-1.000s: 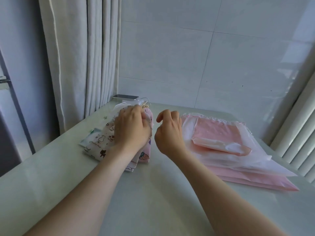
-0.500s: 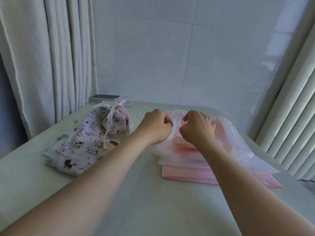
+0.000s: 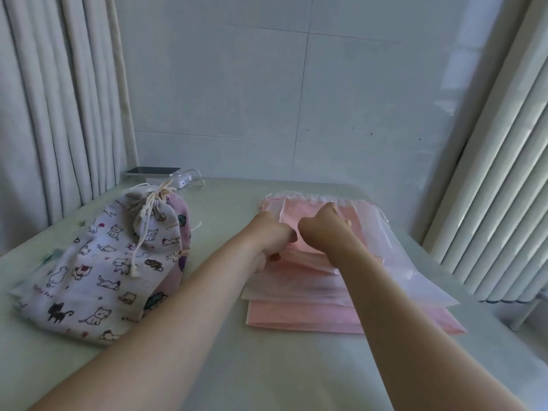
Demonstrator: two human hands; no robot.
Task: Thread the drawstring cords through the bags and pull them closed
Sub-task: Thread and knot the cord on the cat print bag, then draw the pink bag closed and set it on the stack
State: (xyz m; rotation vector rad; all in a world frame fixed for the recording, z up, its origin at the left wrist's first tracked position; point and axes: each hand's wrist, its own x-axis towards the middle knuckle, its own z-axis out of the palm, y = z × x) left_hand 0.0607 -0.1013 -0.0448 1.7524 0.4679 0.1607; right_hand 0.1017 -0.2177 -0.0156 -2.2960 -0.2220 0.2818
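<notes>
A stack of pink translucent drawstring bags (image 3: 299,314) lies flat on the table at centre right. My left hand (image 3: 271,237) and my right hand (image 3: 321,232) sit side by side over the stack, fingers curled, both gripping the top pink bag (image 3: 296,213) near its upper part. To the left lies a white cat-print cloth bag (image 3: 98,271), its mouth gathered shut, with a cream drawstring cord (image 3: 142,229) hanging down its front.
A pale green table (image 3: 237,366) carries everything. A phone (image 3: 152,171) and a white charger with a cable (image 3: 184,180) sit at the back left corner. Curtains hang at the left, a white radiator (image 3: 498,203) stands at the right, a tiled wall behind.
Both hands left the cat-print bag and moved right onto the pink stack, where they now grip the top bag. The view turned right with them.
</notes>
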